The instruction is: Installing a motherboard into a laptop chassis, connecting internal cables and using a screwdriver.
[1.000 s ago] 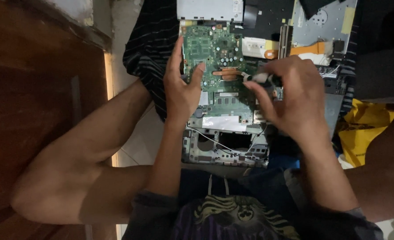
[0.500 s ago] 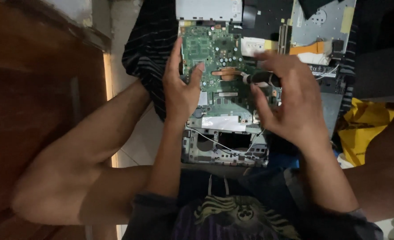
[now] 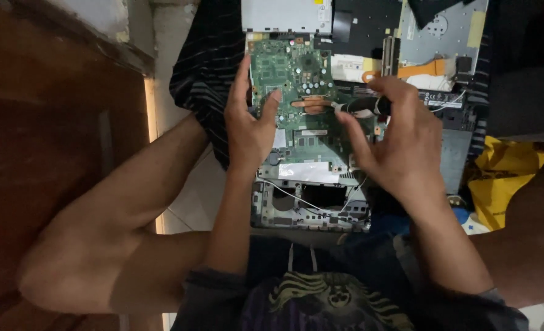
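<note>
At the centre top of the frame the left hand (image 3: 250, 132) lies flat and open on the green circuit board (image 3: 290, 76) of a dismantled laptop chassis (image 3: 311, 196), fingers spread along the board's left edge. The right hand (image 3: 400, 144) is pinched around a dark-handled screwdriver (image 3: 361, 105) whose tip points at the copper heat pipe (image 3: 311, 104) mid-board. To my eye the tool should stay square to the screw, while the flat hand keeps the board from rocking.
</note>
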